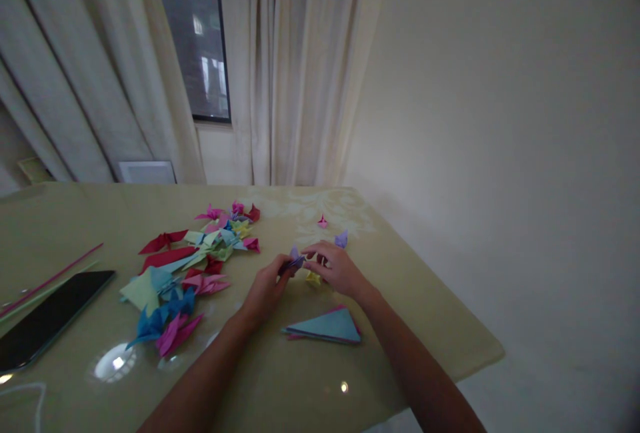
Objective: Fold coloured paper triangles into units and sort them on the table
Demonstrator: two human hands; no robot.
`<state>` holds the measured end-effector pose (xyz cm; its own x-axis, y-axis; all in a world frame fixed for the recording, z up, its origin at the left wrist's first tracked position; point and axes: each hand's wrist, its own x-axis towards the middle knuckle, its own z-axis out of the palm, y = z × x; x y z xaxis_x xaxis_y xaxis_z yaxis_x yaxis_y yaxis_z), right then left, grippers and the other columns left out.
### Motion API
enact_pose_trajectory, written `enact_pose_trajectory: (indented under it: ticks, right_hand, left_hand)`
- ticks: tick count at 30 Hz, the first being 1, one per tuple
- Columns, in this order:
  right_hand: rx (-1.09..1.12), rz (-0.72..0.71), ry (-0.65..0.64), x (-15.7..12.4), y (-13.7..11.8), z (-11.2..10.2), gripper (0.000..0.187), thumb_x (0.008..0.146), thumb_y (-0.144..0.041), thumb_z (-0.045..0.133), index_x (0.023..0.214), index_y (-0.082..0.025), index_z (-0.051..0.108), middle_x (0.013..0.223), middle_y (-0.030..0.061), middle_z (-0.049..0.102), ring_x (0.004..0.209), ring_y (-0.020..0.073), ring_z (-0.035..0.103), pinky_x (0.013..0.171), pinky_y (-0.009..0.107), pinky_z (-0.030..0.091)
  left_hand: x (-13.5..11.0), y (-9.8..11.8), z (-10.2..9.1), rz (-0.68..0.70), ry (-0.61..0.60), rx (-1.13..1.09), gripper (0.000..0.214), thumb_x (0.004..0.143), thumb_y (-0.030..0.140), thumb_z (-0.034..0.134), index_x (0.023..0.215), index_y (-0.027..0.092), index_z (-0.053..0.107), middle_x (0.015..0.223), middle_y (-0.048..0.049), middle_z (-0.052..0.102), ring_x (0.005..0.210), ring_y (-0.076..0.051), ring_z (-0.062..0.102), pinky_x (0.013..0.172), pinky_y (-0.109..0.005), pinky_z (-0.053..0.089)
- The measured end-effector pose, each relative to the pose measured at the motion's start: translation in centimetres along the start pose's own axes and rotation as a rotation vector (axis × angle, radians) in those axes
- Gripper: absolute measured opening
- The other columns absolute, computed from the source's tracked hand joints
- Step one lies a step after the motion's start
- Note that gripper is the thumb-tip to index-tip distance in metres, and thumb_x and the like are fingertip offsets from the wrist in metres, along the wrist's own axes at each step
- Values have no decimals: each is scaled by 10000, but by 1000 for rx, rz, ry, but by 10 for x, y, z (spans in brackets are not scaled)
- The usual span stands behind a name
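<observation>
My left hand point(267, 286) and my right hand point(336, 268) meet over the table, both pinching a small purple folded paper piece point(295, 261) between their fingertips. A small yellow folded piece point(313, 278) lies just under my right hand. A purple folded piece point(341, 239) and a pink one point(323, 222) lie beyond my right hand. Folded into triangles, a stack of blue and pink paper point(327, 326) rests between my forearms.
A heap of coloured folded paper shapes point(193, 266) covers the table point(440, 326) left of my hands. A black phone point(47, 316) and thin pink and green sticks point(50, 280) lie at the far left. The table edge runs along the right; curtains and a window stand behind.
</observation>
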<state>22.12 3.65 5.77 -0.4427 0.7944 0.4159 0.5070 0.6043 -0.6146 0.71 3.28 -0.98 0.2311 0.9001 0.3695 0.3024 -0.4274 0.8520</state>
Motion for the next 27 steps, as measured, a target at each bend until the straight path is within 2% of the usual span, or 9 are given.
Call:
enact_pose_trajectory:
  ticks: [3, 6, 8, 10, 13, 19, 23, 25, 27]
  right_hand:
    - [-66, -108, -128, 37, -11, 1, 55, 950, -203, 735, 975, -194, 784, 888, 28, 721, 809, 166, 649, 765, 264, 480]
    - [-110, -190, -214, 69, -17, 1, 86, 941, -126, 723, 961, -183, 784, 889, 23, 733, 826, 163, 655, 776, 254, 466]
    - [-121, -218, -234, 82, -18, 2, 95, 948, -123, 712, 965, -181, 785, 899, 25, 739, 838, 162, 655, 775, 248, 456]
    - [-121, -207, -237, 87, -17, 3, 94, 967, -157, 698, 977, -188, 786, 870, 15, 737, 794, 153, 645, 737, 237, 438]
    - [-104, -166, -255, 86, -15, 6, 113, 996, -214, 673, 989, -207, 785, 793, -12, 725, 704, 135, 617, 678, 226, 404]
    - [-169, -127, -191, 81, -18, 8, 140, 982, -283, 712, 894, -182, 750, 808, 5, 711, 722, 140, 604, 669, 234, 382]
    - [-256, -130, -150, 82, -13, -7, 76, 949, -122, 679, 917, -179, 717, 906, 26, 714, 794, 148, 616, 728, 245, 401]
    - [-296, -84, -120, 81, -5, -21, 133, 926, -73, 661, 961, -194, 701, 917, 24, 726, 801, 155, 629, 720, 246, 396]
    - [-375, -7, -74, 79, 8, -35, 184, 901, -70, 677, 1013, -217, 682, 879, 17, 735, 776, 168, 633, 676, 248, 373]
  left_hand:
    - [0, 1, -1, 7, 76, -18, 228, 967, 425, 553, 1067, 230, 614, 912, -38, 772, 845, -204, 738, 806, -330, 561]
    - [0, 1, -5, 5, 184, -25, 274, 991, 458, 536, 1077, 209, 610, 934, -59, 755, 842, -200, 719, 794, -328, 554]
    - [1, 0, -9, 5, 245, -31, 335, 1032, 486, 456, 1094, 197, 615, 901, -58, 740, 803, -192, 706, 754, -319, 550]
    - [3, -3, -12, -3, 296, -17, 386, 1056, 501, 395, 1085, 195, 629, 842, -43, 724, 748, -184, 692, 708, -308, 544]
    - [6, -8, -14, -27, 330, 5, 363, 1038, 502, 454, 1051, 201, 655, 826, -35, 738, 736, -187, 709, 696, -303, 556]
    - [6, -8, -6, 47, 321, 31, 297, 1025, 423, 536, 1189, 218, 676, 1071, -64, 776, 927, -202, 753, 856, -331, 598]
    - [6, -3, -18, 144, 395, 250, 301, 1058, 329, 458, 1277, 243, 646, 1284, -94, 706, 1113, -228, 700, 946, -371, 579]
    - [6, -7, -30, 161, 415, 479, 287, 1042, 282, 462, 1230, 245, 675, 1363, -114, 665, 1270, -289, 615, 1069, -465, 514]
    - [5, -14, -42, 109, 374, 726, 270, 1008, 245, 491, 1161, 245, 713, 1444, -134, 620, 1365, -366, 524, 1122, -579, 438]
